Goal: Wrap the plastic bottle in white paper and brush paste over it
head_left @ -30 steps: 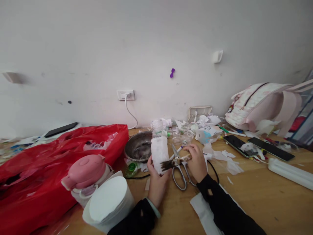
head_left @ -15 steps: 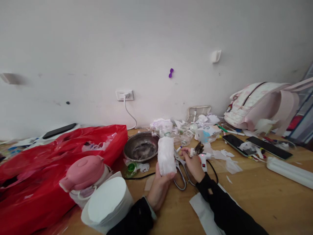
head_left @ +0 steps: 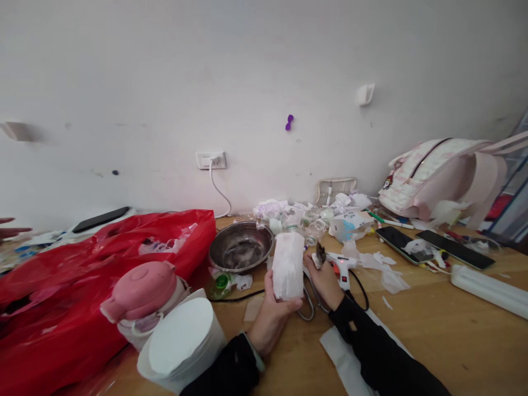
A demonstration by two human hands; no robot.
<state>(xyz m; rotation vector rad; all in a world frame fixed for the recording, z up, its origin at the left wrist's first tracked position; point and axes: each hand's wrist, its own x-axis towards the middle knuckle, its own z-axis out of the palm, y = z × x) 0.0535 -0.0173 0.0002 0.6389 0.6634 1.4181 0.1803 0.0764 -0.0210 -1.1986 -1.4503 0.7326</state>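
My left hand (head_left: 274,308) is wrapped round the lower part of a white, paper-covered bottle-like form (head_left: 288,267), held upright over the table. My right hand (head_left: 324,278) is closed on a small white piece with a dark brown tuft (head_left: 319,256), close to the right side of the white form; its exact kind is unclear. Grey-handled scissors (head_left: 306,314) lie between my hands, their blades hidden behind the form. Just beyond my right hand is a white glue gun (head_left: 343,268) with a lit red spot.
A metal bowl (head_left: 241,247) sits behind my left hand. On the left are a red plastic bag (head_left: 181,236), a pink-lidded bottle (head_left: 142,291) and a white paper roll (head_left: 181,335). Phones (head_left: 396,242) and a pink backpack (head_left: 437,176) lie right. Another person's fingers (head_left: 14,228) show far left.
The white form has moved slightly right, towards my right hand. My right hand has turned, so the dark tuft points more upward. Another person's fingers have appeared at the left edge.
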